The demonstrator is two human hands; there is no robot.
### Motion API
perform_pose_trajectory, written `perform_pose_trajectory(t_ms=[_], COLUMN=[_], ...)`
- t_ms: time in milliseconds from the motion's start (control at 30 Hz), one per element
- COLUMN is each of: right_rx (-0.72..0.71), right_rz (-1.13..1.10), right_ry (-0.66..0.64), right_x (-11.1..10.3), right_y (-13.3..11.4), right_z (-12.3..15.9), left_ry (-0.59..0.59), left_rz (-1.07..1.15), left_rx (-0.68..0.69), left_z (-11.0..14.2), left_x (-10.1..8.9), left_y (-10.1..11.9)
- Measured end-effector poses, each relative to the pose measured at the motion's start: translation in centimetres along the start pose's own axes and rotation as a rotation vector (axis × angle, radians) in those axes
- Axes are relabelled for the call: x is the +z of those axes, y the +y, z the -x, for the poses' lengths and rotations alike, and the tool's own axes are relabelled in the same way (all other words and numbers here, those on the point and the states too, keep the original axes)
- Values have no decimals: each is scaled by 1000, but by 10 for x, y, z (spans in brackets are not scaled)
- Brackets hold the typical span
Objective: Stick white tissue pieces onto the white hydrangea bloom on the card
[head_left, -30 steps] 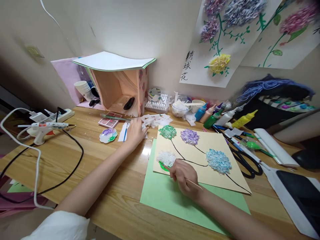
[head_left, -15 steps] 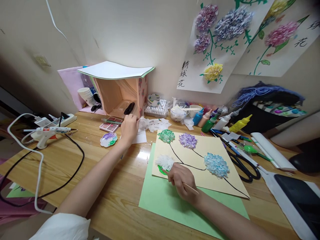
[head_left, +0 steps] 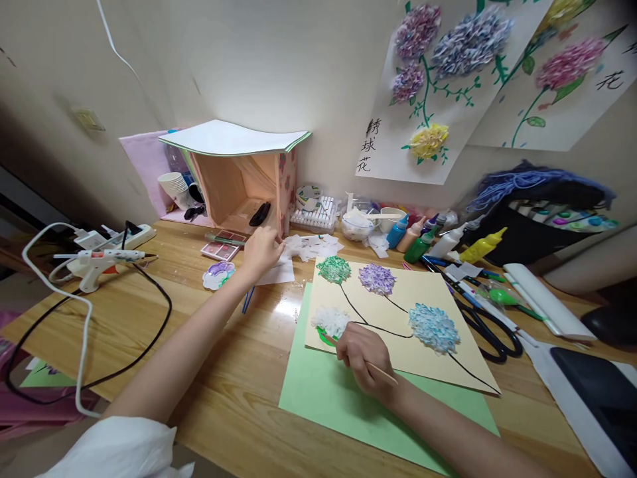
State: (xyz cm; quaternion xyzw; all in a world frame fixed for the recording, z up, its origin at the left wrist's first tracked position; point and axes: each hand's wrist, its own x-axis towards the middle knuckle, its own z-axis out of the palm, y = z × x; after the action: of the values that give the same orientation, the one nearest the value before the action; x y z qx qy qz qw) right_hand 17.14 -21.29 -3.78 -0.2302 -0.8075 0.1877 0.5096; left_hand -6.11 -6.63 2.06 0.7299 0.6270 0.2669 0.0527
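My right hand (head_left: 365, 358) is closed around a slim, pale wooden stick (head_left: 382, 373), its tip at a bright green patch (head_left: 324, 336) below the white fluffy flower (head_left: 330, 321). Whether the stick has bristles cannot be made out. The flower is on a cream sheet (head_left: 368, 299), together with green, purple and blue flowers and black stem lines. Under that sheet lies a light green sheet (head_left: 318, 392). My left hand (head_left: 263, 252) is closed, fingers bent down beside white tissue scraps (head_left: 311, 247); its fingertips are partly hidden. A paint palette (head_left: 217, 275) lies left of it.
At the left are a glue gun (head_left: 99, 262) with looped cables and a power strip (head_left: 142, 237). A fabric-lined box (head_left: 239, 186) stands against the wall. Paint bottles (head_left: 415, 245) and a bowl (head_left: 357, 229) line the back. Black scissors (head_left: 490, 335) lie at the right.
My left hand has moved slightly, and more of a blue-handled tool shows below it. My right hand stays at the green patch with the stick. The whole view has shifted a little.
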Motion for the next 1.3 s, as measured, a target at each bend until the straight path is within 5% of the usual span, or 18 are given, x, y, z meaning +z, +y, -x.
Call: perform_pose_trajectory(t_ms=[200, 500, 733, 933, 1100, 1300], right_rx=[-19, 64, 168, 87, -61, -1], right_rz=[9, 11, -26, -81, -58, 24], right_ry=[5, 28, 185, 225, 13, -121], right_x=[-2, -2, -3, -9, -10, -7], right_y=[-1, 0, -1, 0, 3, 3], right_z=[0, 2, 6, 8, 3, -3], left_ry=[-21, 80, -424, -796, -686, -562], left_rz=[79, 345, 785, 779, 568, 433], left_rx=[-6, -7, -156, -124, -117, -104], left_z=[1, 45, 85, 108, 118, 116], left_x=[-4, -14, -4, 5, 15, 14], left_y=[9, 21, 40, 47, 47, 49])
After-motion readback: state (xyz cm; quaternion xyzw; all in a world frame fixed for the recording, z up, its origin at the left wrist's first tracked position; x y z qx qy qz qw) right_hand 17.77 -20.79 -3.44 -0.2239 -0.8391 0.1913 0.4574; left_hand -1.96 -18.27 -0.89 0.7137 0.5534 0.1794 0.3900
